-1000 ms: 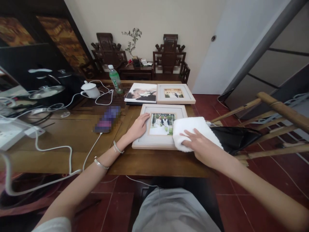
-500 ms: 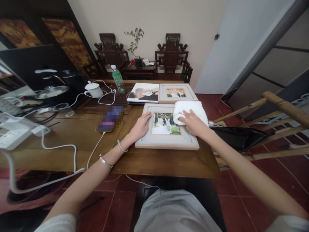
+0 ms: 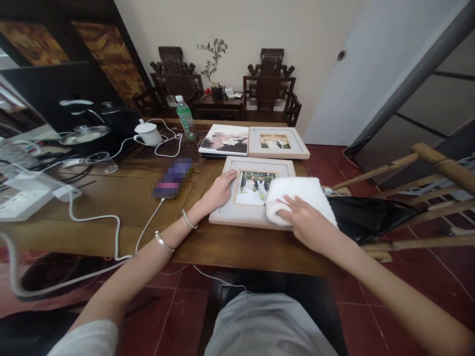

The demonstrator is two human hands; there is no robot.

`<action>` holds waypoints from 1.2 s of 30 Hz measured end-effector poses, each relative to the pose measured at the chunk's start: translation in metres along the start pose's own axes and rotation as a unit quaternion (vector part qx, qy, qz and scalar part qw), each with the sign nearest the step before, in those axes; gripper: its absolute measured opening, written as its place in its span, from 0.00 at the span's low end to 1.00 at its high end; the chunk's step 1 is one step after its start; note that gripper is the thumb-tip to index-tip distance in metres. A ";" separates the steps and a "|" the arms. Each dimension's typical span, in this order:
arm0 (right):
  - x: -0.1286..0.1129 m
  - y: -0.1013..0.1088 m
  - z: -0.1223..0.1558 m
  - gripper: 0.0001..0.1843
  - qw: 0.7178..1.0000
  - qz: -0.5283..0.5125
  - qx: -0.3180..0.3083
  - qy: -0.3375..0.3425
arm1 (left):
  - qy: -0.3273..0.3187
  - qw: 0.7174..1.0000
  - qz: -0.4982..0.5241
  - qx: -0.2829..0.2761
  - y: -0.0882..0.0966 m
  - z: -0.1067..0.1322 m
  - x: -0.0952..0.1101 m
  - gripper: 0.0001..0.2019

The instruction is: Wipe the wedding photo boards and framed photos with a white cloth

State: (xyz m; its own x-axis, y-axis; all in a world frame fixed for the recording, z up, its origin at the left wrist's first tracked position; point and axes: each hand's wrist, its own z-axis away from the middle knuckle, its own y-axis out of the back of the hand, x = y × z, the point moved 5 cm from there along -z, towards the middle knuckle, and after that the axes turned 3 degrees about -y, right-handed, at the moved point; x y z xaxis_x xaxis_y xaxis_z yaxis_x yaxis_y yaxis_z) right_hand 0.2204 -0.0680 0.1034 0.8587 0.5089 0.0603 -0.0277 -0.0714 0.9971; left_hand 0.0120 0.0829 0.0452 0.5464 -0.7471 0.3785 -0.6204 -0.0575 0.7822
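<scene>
A pale wooden picture frame point(image 3: 237, 217) with a wedding photo point(image 3: 252, 187) lies flat on the brown wooden table point(image 3: 237, 247). Over its left side, my left hand point(image 3: 219, 192) grips the border, fingers laid along it. My right hand point(image 3: 307, 222) is closed on a folded white towel point(image 3: 299, 190), pressed onto the frame's lower right part. The towel hides that corner and the photo's right edge. Behind this frame sit a second framed photo point(image 3: 297, 143) and a white-edged photo album point(image 3: 226, 140), side by side.
Left of the frame lies a phone point(image 3: 172, 179), its white charging cable trailing over the table edge. Farther back stand a green-labelled bottle point(image 3: 186, 118) and a white lidded cup point(image 3: 147, 133). A power strip point(image 3: 25, 198) is at far left, a bamboo rack point(image 3: 441, 173) at right.
My right hand has brought the towel down the frame's right side, from the upper right to the lower right corner. My left hand stays on the left border.
</scene>
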 end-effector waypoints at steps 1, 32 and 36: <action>0.009 -0.003 -0.012 0.32 1.000 0.010 0.010 -0.005 | -0.001 1.000 -0.002 -0.003 0.000 0.000 0.000 0.29; -0.008 -0.012 -0.043 0.33 0.998 -0.005 -0.052 -0.041 | 0.016 1.000 -0.010 0.002 0.001 0.000 -0.003 0.29; 0.043 -0.014 -0.085 0.36 0.996 0.020 0.015 -0.080 | 0.016 1.000 -0.012 0.002 0.001 0.000 -0.002 0.28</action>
State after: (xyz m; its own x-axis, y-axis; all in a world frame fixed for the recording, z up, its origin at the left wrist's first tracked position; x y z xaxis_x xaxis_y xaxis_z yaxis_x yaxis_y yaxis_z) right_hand 0.2144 0.0277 0.0958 0.9278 0.3623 0.0888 -0.0496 -0.1161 0.9920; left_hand 0.0098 0.0844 0.0451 0.5788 -0.7234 0.3764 -0.6092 -0.0768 0.7893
